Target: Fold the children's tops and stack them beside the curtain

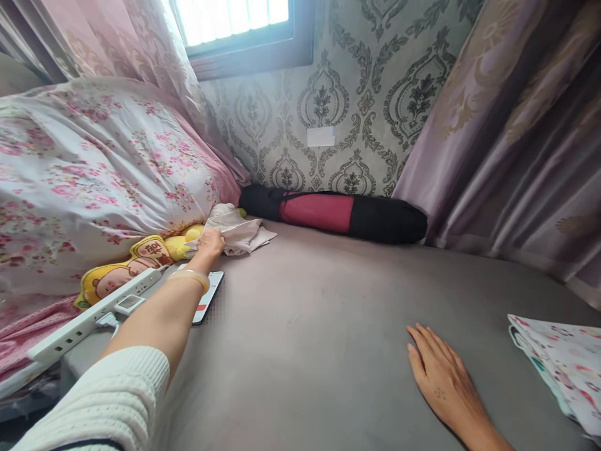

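Observation:
My left hand [211, 241] reaches far forward, its fingers closed at the near edge of a crumpled pale cloth [239, 229]; the fingertips are partly hidden. Under my left wrist lies a phone [211, 293] with a lit screen, partly covered by my forearm. Yellow plush toys [176, 247] rest just left of that hand. My right hand [441, 369] is stretched out palm down over the grey sheet [300, 338], fingers extended and holding nothing. Farther right is a folded cloth with a pink and white print [563, 360].
A long black and red bag [319, 210] lies along the patterned wall. At left, a floral quilt [103, 163] is heaped beside a white power strip [94, 316] with a charger [129, 304] plugged in. Curtains [507, 144] hang on the right; a window [237, 25] is above.

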{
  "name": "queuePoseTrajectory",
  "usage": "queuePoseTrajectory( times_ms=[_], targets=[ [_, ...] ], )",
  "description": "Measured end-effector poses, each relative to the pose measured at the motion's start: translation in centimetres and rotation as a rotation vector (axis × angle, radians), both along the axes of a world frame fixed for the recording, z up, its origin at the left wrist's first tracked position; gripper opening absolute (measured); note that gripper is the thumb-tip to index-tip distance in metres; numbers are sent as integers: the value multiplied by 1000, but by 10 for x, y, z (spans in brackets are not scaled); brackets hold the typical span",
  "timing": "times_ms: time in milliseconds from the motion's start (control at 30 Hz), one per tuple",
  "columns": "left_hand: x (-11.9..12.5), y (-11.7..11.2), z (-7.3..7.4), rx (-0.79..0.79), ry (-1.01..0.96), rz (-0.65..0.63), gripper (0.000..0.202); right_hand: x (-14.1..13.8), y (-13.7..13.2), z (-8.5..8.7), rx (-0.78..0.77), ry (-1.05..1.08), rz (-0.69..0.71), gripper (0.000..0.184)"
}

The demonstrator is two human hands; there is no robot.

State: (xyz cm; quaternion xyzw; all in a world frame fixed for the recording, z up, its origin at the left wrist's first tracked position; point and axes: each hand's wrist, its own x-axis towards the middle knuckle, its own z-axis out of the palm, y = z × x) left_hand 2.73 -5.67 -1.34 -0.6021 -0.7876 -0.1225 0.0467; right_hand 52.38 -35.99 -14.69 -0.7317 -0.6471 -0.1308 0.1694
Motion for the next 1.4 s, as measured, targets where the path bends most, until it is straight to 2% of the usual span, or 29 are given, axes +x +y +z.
queuePoseTrajectory(
  times_ms=[233, 433, 600, 733, 867, 1067, 1167, 1233, 1400],
  targets=[
    [27, -6, 15, 152, 146, -63, 38, -1, 1, 1, -8, -7, 1, 55],
    [55, -6, 39, 335, 181, -221, 39, -3, -1, 3, -33, -10, -20, 56],
    [92, -9, 62, 396, 112, -332, 39, -3, -1, 3, -43, 3, -22, 55],
    [129, -17, 70, 342, -40, -373, 37, -2, -1, 3, -48, 11, -16, 56],
    [163, -26, 63, 326, -261, -389, 32, -1, -1, 3, -47, 7, -2, 59],
    [209, -41, 36, 239, -599, -462, 23, -1, 0, 4, -61, 5, 0, 60],
    [231, -51, 21, 220, -802, -508, 44, -1, 0, 4, -68, 0, 5, 60],
    [244, -57, 12, 160, -930, -571, 49, 0, 0, 3, -67, 0, 8, 60],
    [270, -73, 7, -46, -1196, -669, 28, 4, 2, 3, -101, 55, 24, 58]
  ],
)
